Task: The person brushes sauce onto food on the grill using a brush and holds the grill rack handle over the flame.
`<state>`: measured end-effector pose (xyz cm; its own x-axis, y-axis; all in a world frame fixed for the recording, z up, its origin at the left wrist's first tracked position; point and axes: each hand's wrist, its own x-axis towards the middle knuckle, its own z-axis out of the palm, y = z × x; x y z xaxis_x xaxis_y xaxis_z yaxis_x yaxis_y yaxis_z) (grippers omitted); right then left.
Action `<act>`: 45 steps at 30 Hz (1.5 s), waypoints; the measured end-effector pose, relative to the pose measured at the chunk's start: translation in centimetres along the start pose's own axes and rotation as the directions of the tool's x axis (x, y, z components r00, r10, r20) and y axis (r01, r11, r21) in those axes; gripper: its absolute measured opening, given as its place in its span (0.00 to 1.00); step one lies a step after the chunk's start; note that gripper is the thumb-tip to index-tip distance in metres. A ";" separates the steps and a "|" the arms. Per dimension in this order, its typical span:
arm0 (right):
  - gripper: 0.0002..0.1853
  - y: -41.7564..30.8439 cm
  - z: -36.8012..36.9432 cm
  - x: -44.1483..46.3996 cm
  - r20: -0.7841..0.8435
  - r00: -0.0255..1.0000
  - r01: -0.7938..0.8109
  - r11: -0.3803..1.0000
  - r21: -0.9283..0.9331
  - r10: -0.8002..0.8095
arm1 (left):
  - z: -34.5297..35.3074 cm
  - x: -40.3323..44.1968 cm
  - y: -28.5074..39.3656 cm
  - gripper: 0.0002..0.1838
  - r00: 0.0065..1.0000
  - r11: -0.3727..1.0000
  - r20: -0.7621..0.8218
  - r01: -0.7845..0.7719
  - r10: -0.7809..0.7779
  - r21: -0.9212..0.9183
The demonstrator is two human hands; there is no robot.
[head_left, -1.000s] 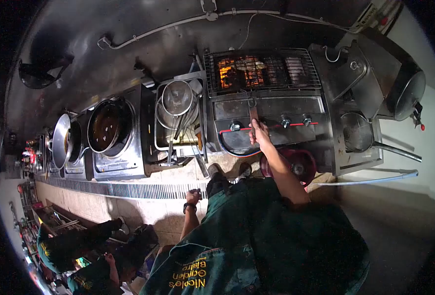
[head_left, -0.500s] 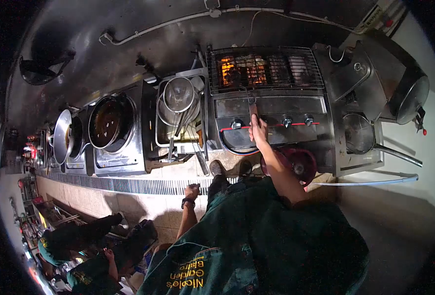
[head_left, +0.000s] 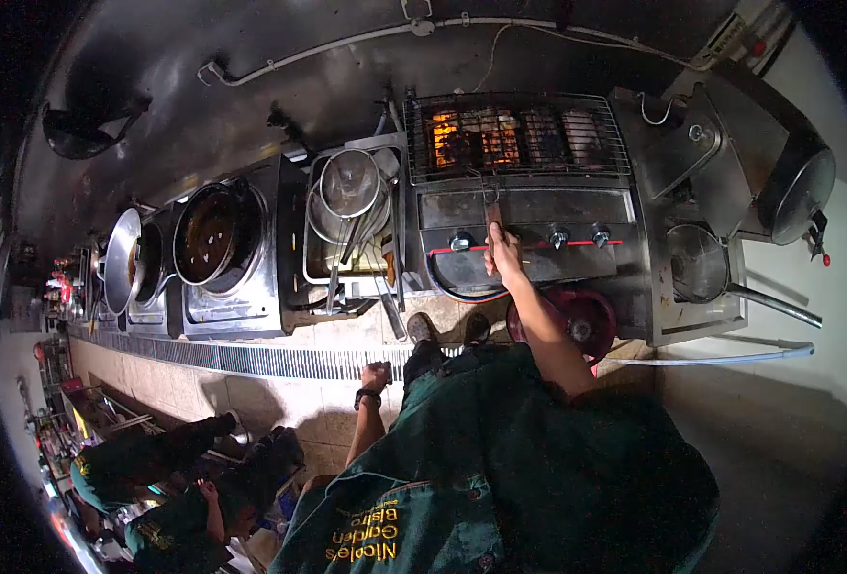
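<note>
My right hand (head_left: 503, 251) is wrapped around the wooden handle (head_left: 493, 212) of a wire grill basket (head_left: 529, 170), which lies over the gas grill. Through the wires I see dark pieces of food (head_left: 544, 134), too charred and dim to name. Orange glow and flames (head_left: 443, 134) show beneath the basket's left part. My left hand (head_left: 375, 375), with a dark watch at the wrist, hangs low beside my body, above the floor drain. Its fingers are curled closed, and nothing shows in them.
Left of the grill, strainers (head_left: 350, 184) and long utensils rest in a metal tray. Farther left are a large wok (head_left: 203, 235) and a steel pan (head_left: 120, 262). A red bowl (head_left: 586, 323) stands below the grill. Two people (head_left: 165, 469) in green work at lower left.
The view has shifted very slightly. My right hand keeps its hold on the basket handle, and the basket stays on the grill.
</note>
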<state>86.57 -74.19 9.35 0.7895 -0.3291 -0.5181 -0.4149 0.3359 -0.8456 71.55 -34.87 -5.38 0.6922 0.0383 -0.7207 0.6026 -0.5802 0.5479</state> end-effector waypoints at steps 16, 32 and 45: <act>0.24 0.1 -0.2 0.1 0.003 1.000 0.003 1.000 -0.006 -0.003 | -0.1 -1.8 1.5 0.16 1.000 0.985 -0.010 0.005 -0.007 -0.173; 0.24 0.0 -0.1 0.1 -0.010 1.000 -0.018 1.000 -0.026 0.018 | -0.3 -2.9 3.2 0.15 1.000 0.971 -0.025 -0.007 0.001 -0.238; 0.23 0.2 -0.2 0.3 -0.011 1.000 -0.019 1.000 -0.024 0.019 | 0.0 -2.0 2.1 0.14 0.999 0.988 -0.027 0.016 -0.020 -0.156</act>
<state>86.65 -74.36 9.01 0.7765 -0.3327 -0.5352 -0.4404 0.3209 -0.8385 71.41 -36.14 -2.80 0.6904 0.0724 -0.7198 0.6681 -0.4455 0.5960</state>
